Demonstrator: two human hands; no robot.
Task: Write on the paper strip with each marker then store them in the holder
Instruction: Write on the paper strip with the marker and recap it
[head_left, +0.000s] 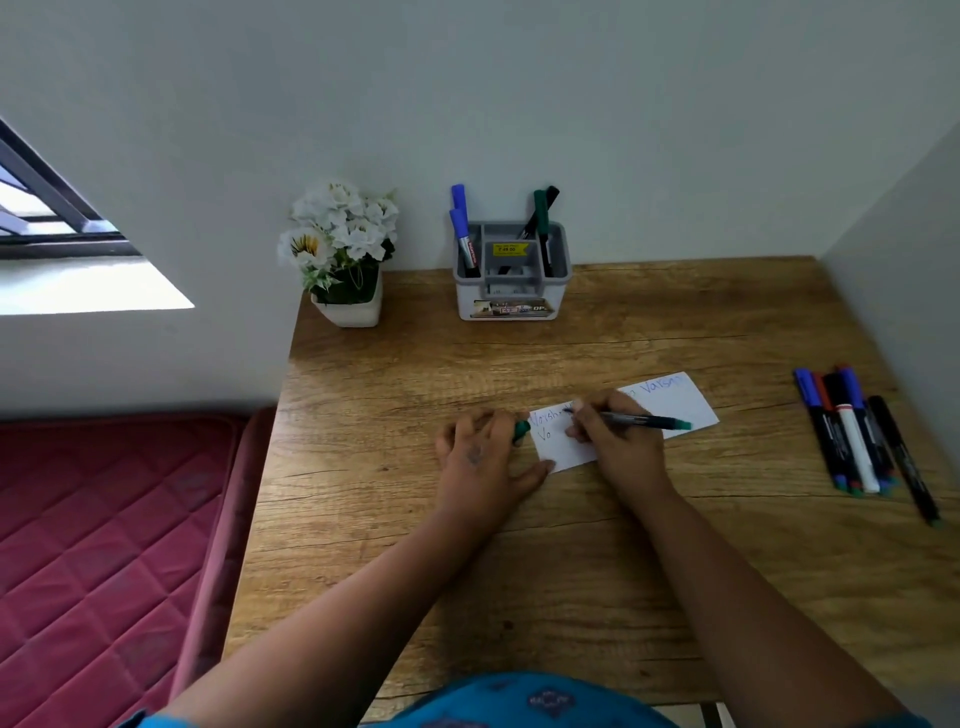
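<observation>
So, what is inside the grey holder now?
The grey holder has two blue-capped markers in its left compartment and a green-capped marker with a black marker on the right. Their lower ends are hidden by the walls.

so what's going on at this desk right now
A person is writing on the paper strip with a green marker held in the right hand. The left hand steadies the strip's edge and holds the green cap. Four markers already stand in the holder; a bunch of markers waits on the wooden desk to the right.
</observation>
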